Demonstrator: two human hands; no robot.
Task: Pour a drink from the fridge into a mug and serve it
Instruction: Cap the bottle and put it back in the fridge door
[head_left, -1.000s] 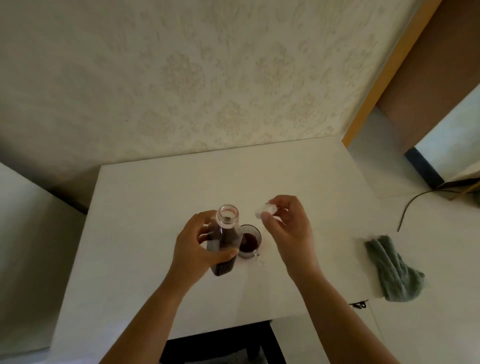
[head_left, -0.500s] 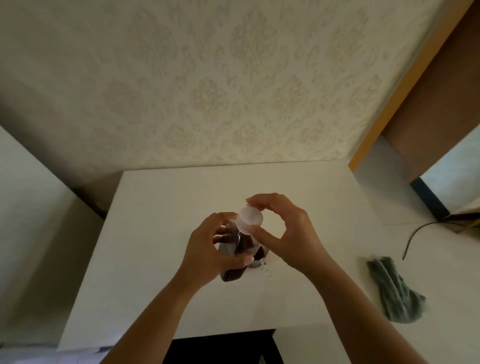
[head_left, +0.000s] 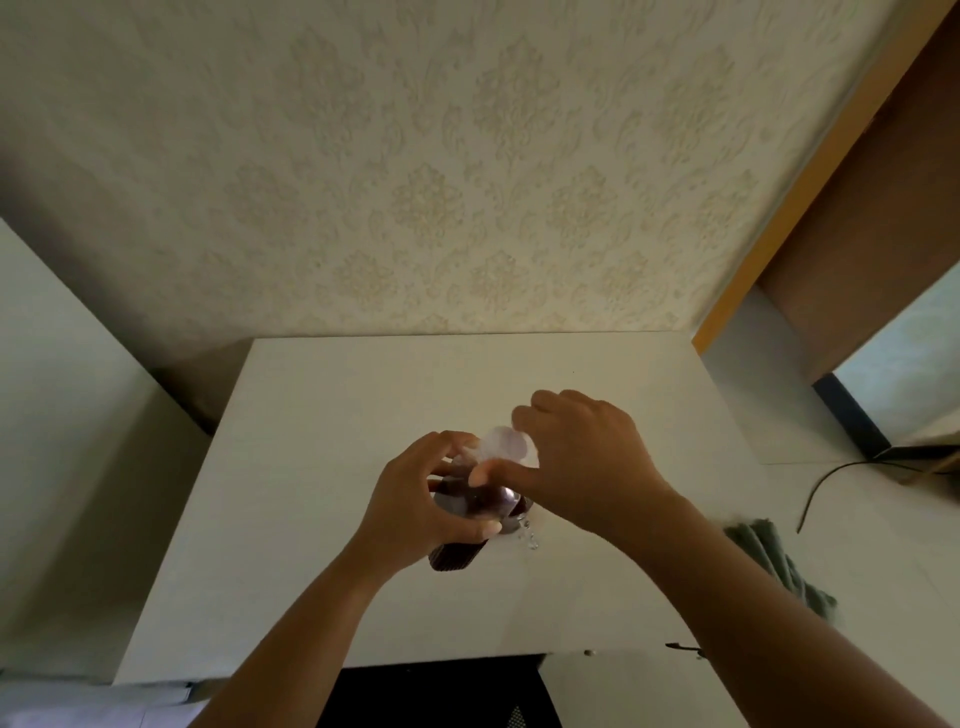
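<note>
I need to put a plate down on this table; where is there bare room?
The table is bare along the wall edge and on its left half. The crowded spot is mid-table, where the left hand grips the bottle, the right hand holds the cap, beside the mug.

The mug (head_left: 521, 512) is almost wholly hidden behind the bottle (head_left: 467, 512) and under the right hand (head_left: 582, 462), only a glint of handle showing; the bottle's neck is covered by the left hand (head_left: 415, 499); the cap (head_left: 501, 444) is blurred; right of the right hand, the green cloth (head_left: 779, 566) is blurred.
</note>
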